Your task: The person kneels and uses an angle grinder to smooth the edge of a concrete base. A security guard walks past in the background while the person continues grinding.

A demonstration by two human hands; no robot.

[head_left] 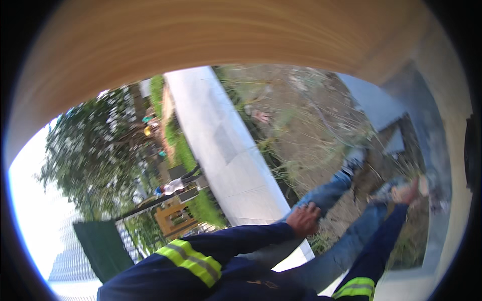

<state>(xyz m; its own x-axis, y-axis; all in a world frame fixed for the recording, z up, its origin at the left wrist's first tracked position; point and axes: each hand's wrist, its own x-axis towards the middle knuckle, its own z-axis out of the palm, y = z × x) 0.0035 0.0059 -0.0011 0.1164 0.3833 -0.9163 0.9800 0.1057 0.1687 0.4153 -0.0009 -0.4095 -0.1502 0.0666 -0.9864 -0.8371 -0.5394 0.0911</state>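
Observation:
My left hand (304, 219) rests on the knee of my faded blue jeans (321, 198), fingers loosely bent and a little apart, with nothing in it. My right hand (410, 193) reaches down beside my right lower leg, close to the ground. It is blurred, and a pale patch (424, 185) shows right at its fingers. Whether the hand grips that patch cannot be made out. Both arms wear dark blue sleeves with yellow reflective bands (190, 262). A grey shoe (355, 158) on my left foot stands on bare soil.
Dry grass and soil (301, 125) lie before my feet. Grey slab pieces (374, 100) and a small broken piece (395, 142) are at the right. A pale concrete strip (226, 145) runs along the left. Beyond it are a person (174, 186), a wooden frame (173, 219) and trees (100, 145). A blurred tan surface (226, 35) covers the top.

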